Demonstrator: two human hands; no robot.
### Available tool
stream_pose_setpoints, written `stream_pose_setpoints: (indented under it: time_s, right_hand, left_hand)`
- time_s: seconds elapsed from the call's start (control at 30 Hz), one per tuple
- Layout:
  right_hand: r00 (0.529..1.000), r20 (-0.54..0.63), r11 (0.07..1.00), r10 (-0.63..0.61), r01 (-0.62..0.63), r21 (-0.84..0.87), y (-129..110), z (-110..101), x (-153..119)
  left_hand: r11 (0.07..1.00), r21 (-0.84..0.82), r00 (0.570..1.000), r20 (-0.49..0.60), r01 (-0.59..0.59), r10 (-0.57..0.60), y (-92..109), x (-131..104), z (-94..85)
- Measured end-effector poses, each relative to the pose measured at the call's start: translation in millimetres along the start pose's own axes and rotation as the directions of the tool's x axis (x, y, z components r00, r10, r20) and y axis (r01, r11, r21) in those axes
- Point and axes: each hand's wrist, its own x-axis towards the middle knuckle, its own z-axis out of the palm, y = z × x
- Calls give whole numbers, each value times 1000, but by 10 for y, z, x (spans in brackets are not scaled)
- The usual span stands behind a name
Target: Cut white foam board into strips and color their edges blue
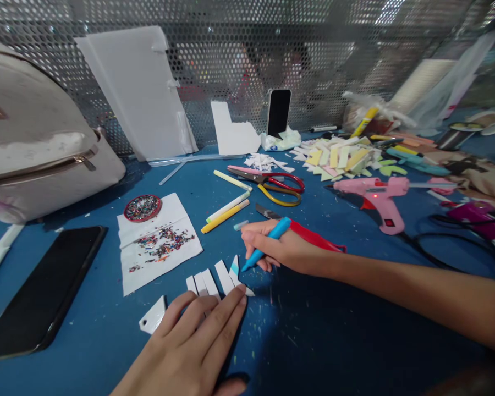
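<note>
My right hand (278, 247) grips a blue marker (268, 243), its tip at the pointed end of a white fishbone-shaped cutout (210, 281). A light blue stripe shows on that end piece. My left hand (198, 335) lies flat over the cutout with fingers stretched out, hiding its lower middle. The cutout's triangular head (153, 316), with a small dark hole, pokes out left of the fingers. Behind my right hand lie a red-handled craft knife (315, 236) and a yellow marker (225, 216) with light-coloured markers nearby.
A pink glue gun (375, 195) with a black cord lies at right, red-handled scissors (272, 179) left of it. White paper (183, 217) holds bead-like bits and a round red-rimmed piece (142, 208). A black phone (45, 291) and a white backpack (37, 137) are at left. Foam scraps (342, 157) lie behind.
</note>
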Motion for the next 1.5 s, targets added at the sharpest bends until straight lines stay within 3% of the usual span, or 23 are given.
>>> stream_pose_setpoints:
  time_s: [1.5]
  right_hand:
    - [998, -59, 1000, 4, -3, 16, 115, -16, 22]
  left_hand:
    - [1000, -9, 1000, -12, 6, -6, 6, -3, 16]
